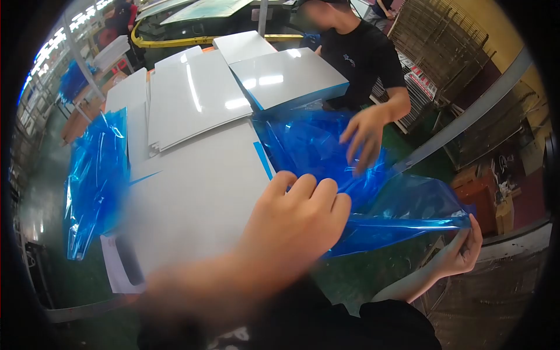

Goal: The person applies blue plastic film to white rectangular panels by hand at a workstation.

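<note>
A sheet of blue protective film (402, 204) is stretched out to the right off a large white panel (192, 198). My left hand (297, 219) rests at the panel's right edge, its fingers curled over the near edge of the film. My right hand (461, 251) is low on the right and pinches the film's far right corner between thumb and fingers. Across from me, a co-worker in a black shirt has a hand (364, 134) spread on the upper part of the same film.
Stacked white panels (192, 93) lie further back, and one with a blue edge (289, 76) sits in front of the co-worker. Crumpled blue film (96, 175) hangs off the table's left side. A wire rack (443, 52) stands at the right.
</note>
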{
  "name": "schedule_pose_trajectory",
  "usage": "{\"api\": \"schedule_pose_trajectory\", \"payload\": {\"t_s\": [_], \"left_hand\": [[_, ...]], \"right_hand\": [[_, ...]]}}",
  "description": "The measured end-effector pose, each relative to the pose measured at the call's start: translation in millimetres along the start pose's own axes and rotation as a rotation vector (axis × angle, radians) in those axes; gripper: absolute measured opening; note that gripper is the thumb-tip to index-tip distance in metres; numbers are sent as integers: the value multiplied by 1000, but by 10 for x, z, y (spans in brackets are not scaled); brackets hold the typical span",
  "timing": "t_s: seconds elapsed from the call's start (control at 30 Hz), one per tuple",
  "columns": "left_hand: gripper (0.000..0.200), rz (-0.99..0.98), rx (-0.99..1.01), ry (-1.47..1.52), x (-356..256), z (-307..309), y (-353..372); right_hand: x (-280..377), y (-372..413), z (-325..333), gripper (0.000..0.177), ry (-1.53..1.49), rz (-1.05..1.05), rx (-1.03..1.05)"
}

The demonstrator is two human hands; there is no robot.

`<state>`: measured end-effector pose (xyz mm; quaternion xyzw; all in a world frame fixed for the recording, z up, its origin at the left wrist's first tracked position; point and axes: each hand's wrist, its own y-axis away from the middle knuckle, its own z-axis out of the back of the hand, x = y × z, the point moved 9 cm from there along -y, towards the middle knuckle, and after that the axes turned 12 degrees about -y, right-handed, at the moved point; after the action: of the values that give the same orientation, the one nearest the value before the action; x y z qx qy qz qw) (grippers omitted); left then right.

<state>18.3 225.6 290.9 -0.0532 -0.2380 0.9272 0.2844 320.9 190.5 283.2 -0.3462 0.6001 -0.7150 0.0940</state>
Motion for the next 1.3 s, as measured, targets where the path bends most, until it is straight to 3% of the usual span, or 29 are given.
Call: {"api": "schedule_pose_trajectory", "payload": {"t_s": [0.13, 0.27, 0.33, 0.37, 0.4, 0.43, 0.47, 0.57, 0.67, 0.83, 0.93, 1.03, 1.1, 1.23, 1.3], "left_hand": [[16, -19, 194, 174, 58, 75, -132], [20, 80, 7, 35, 273, 217, -329], [19, 133, 13, -3, 518, 147, -569], [18, 159, 16, -22, 641, 114, -690], [16, 129, -179, -14, 791, 19, -679], [14, 103, -373, -6, 932, -71, -603], [12, 149, -339, -27, 1090, -261, -592], [11, 476, -187, 79, 1488, -754, -552], [14, 504, -301, 224, 1611, -731, -577], [24, 121, -794, 355, 1468, -207, -547], [21, 94, -602, 270, 1368, -338, -636], [19, 57, -454, 184, 1241, -599, -673], [18, 10, -426, 128, 1126, -850, -678], [12, -15, -70, 154, 955, -1418, -700], [11, 5, 222, 266, 901, -1658, -679]], "right_hand": [[71, -97, 96, 17, 66, 59, -52], [-213, -282, -120, 17, 157, -228, 85], [-261, -482, -582, 21, 276, -162, 218], [-470, -522, -829, 21, 177, -165, 258], [-629, -529, -1119, 21, 46, -275, 287], [-683, -564, -1413, 20, -39, -172, 351], [-888, -493, -1668, 19, -152, -371, 348], [-1379, -379, -2381, 16, -443, -497, 475], [-1438, -474, -2685, 16, -557, -489, 390], [-1239, -702, -2598, 16, -807, -392, 21], [-1220, -601, -2379, 16, -727, -348, -62], [-1845, -355, -2250, 17, -421, -341, 54], [-2155, -94, -2242, 16, -185, -405, 268], [-2033, 270, -2143, 12, 64, -395, 472], [-1940, 339, -2182, 10, 126, -315, 566]]}}
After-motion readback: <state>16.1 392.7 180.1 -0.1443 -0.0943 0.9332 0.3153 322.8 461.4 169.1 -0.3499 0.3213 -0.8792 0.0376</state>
